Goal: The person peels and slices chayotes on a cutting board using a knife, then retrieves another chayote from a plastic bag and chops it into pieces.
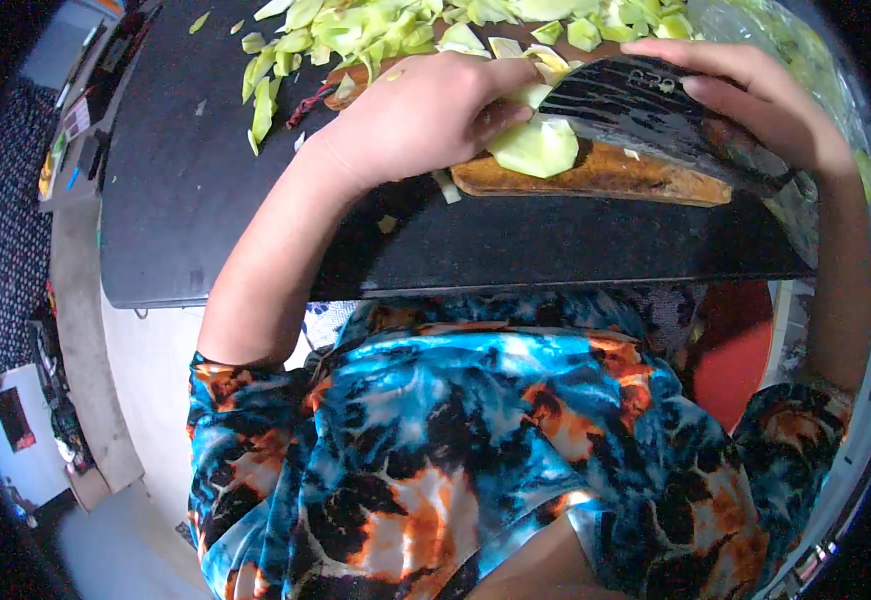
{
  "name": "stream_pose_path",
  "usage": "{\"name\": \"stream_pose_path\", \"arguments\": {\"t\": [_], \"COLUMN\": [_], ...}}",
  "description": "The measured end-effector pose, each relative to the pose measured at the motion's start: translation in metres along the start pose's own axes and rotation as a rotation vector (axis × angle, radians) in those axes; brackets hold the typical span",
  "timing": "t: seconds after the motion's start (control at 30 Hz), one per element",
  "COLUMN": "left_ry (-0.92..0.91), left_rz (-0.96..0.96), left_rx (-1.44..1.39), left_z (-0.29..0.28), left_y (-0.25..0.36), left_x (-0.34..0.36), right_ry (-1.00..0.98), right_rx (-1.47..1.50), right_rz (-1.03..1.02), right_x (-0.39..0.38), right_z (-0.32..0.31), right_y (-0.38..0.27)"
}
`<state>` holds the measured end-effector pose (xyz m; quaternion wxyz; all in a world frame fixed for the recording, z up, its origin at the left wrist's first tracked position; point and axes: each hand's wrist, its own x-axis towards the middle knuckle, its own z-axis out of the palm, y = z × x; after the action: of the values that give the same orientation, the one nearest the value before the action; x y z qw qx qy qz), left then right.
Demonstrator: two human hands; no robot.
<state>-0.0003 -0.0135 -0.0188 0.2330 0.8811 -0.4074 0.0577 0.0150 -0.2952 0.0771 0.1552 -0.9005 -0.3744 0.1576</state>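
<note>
Currently, most of the view's upper half is filled by a black table (216, 200), its near edge bowed by the lens. Close to that edge, right of its middle, a wooden board (646, 182) is set, with a pale green piece (536, 150) lying on it. That piece is held by the bent fingers of the left hand (431, 110); a broad dark-bladed knife (626, 105) is gripped in the right hand (776, 105). Farther from the near edge, cut green slices (356, 30) are strewn. Past the left edge, pale floor (161, 380) and dark spotted cloth (6, 220) are seen; below the near edge, a red surface (731, 360) is partly shown.
</note>
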Motion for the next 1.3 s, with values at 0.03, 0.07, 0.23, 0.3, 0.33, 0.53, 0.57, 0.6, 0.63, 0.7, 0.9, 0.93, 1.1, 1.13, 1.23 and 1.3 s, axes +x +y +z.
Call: {"name": "stream_pose_path", "arguments": {"t": [0.03, 0.07, 0.23, 0.3, 0.33, 0.53, 0.57, 0.6, 0.63, 0.7, 0.9, 0.93, 1.1, 1.13, 1.23, 1.3], "left_ry": [-0.001, -0.001, 0.01, -0.015, -0.043, -0.095, -0.086, -0.087, -0.115, -0.144, -0.178, -0.164, -0.202, -0.19, -0.189, -0.201], "left_rz": [-0.01, -0.012, -0.168, -0.179, -0.203, -0.259, -0.248, -0.25, -0.279, -0.309, -0.283, -0.279, -0.328, -0.274, -0.244, -0.268], "left_rx": [0.004, 0.003, -0.084, -0.111, -0.131, -0.184, -0.162, -0.156, -0.182, -0.208, -0.168, -0.178, -0.195, -0.197, -0.21, -0.222], "left_z": [-0.001, -0.002, -0.005, -0.008, -0.008, -0.008, -0.009, -0.011, -0.013, -0.013, -0.015, -0.014, -0.011, -0.012, -0.016, -0.017], "left_y": [0.0, 0.0, 0.002, 0.004, 0.004, 0.003, 0.004, 0.005, 0.007, 0.005, 0.003, 0.002, -0.001, -0.002, 0.004, 0.007], "left_x": [-0.001, -0.002, -0.004, 0.0, 0.0, 0.003, 0.003, 0.003, 0.004, 0.005, 0.005, 0.005, 0.009, 0.01, 0.011, 0.011], "right_ry": [0.023, 0.051, 0.17, 0.242, 0.264, 0.365, 0.364, 0.382, 0.384, 0.343, 0.377, 0.377, 0.429, 0.43, 0.437, 0.436], "right_rx": [0.015, 0.043, 0.004, -0.122, -0.154, -0.432, -0.486, -0.444, -0.442, -0.471, -0.496, -0.495, -0.477, -0.476, -0.457, -0.444], "right_rz": [0.0, 0.019, 0.178, 0.166, 0.152, 0.117, 0.1, 0.105, 0.102, 0.095, 0.106, 0.108, 0.098, 0.099, 0.087, 0.077], "right_x": [-0.003, -0.007, -0.057, -0.077, -0.08, -0.075, -0.072, -0.071, -0.07, -0.069, -0.068, -0.068, -0.069, -0.07, -0.071, -0.072], "right_z": [0.001, 0.003, 0.028, 0.05, 0.059, 0.099, 0.102, 0.105, 0.105, 0.104, 0.106, 0.106, 0.108, 0.108, 0.108, 0.107], "right_y": [0.001, 0.0, -0.028, -0.036, -0.038, -0.05, -0.052, -0.055, -0.056, -0.057, -0.055, -0.054, -0.05, -0.049, -0.047, -0.048]}}
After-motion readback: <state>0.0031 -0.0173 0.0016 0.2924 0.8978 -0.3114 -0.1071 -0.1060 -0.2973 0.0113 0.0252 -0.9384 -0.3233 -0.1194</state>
